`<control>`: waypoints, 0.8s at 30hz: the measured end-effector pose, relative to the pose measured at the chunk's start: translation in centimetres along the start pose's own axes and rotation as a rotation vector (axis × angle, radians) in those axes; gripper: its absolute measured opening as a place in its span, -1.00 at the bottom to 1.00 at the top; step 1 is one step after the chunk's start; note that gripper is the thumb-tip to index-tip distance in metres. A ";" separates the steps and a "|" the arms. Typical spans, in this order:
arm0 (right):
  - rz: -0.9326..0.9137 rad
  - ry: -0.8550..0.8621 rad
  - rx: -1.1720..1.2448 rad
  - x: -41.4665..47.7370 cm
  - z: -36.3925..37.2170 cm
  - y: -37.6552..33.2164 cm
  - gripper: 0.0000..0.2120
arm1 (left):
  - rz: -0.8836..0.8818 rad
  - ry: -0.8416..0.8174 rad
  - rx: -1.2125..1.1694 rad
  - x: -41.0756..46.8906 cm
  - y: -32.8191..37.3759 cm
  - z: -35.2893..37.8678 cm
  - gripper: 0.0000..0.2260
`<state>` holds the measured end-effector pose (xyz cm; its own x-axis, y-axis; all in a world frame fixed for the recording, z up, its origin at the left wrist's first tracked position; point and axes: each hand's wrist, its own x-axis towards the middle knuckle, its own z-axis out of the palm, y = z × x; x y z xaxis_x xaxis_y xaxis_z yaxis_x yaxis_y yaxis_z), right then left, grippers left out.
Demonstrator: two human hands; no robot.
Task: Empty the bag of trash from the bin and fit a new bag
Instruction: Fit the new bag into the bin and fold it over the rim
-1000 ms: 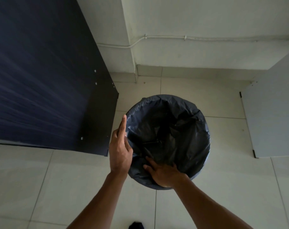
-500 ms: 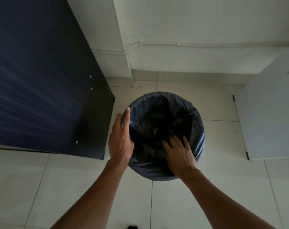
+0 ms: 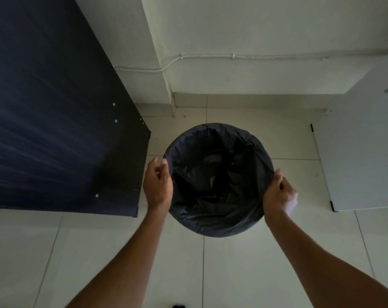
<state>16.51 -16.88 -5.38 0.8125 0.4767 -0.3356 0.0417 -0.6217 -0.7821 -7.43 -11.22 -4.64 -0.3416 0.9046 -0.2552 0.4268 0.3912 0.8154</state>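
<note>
A round bin stands on the tiled floor, fully lined with a black bag [image 3: 222, 181] whose edge is folded over the bin's rim [image 3: 217, 126]. The bag's inside looks crumpled and dark; I cannot tell whether anything lies in it. My left hand [image 3: 157, 185] is at the left side of the rim, fingers loosely curled and apart, one fingertip touching the bag's edge. My right hand [image 3: 278, 194] is at the right side, thumb on top of the rim and fingers wrapped around the outside, gripping the bag's folded edge.
A dark blue panel [image 3: 55, 130] stands close on the bin's left. A white cabinet side [image 3: 361, 156] stands to the right. Behind is a white wall with a thin cable [image 3: 233, 56]. Pale floor tiles [image 3: 233, 267] lie in front, with a small dark object [image 3: 178, 306] at the bottom edge.
My right hand came out of the bag's inside and moved to the right rim, where it took hold. My left hand stayed at the left rim, fingers now curled.
</note>
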 end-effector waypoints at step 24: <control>0.497 -0.495 0.344 2.5 -2.3 2.0 -0.48 | -0.646 -0.162 -0.669 -2.4 -2.2 -2.5 -0.71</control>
<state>19.96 -18.36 -6.58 0.3313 0.4650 -0.8210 -0.5077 -0.6456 -0.5705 -9.64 -14.65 -4.48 -0.2020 0.5789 -0.7900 -0.3904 0.6922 0.6070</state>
